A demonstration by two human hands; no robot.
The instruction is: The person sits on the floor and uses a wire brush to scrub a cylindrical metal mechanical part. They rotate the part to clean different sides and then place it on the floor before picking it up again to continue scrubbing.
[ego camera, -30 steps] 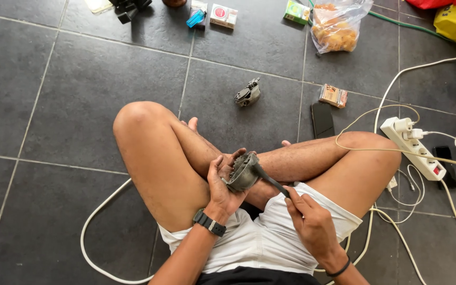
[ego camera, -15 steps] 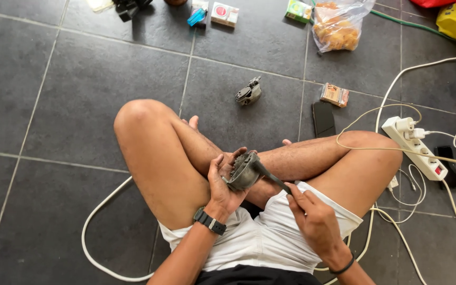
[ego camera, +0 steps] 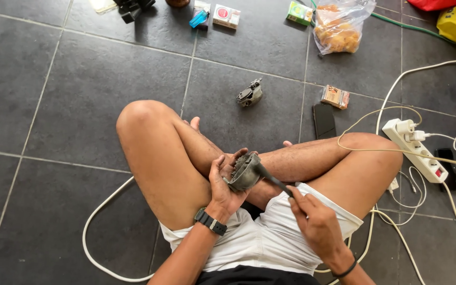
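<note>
Head view: left hand (ego camera: 222,182) clasps grey metal part (ego camera: 244,171); right hand (ego camera: 312,221) pinches thin tool (ego camera: 273,180), tip inside part. Work mid-way; second part (ego camera: 250,93) untouched on far floor.

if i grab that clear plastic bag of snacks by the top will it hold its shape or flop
The clear plastic bag looks thin and crinkled, so it would probably sag. Its golden contents sit loose at the bottom, so they would likely shift. It seems light for its size.

I take this for a home floor used as a makeshift repair spot: large dark grey floor tiles (ego camera: 69,105), a white power strip (ego camera: 417,149) with cables trailing on the right, a snack bag (ego camera: 339,26) and small boxes (ego camera: 226,16) far off, a phone (ego camera: 324,120) lying flat.
</note>
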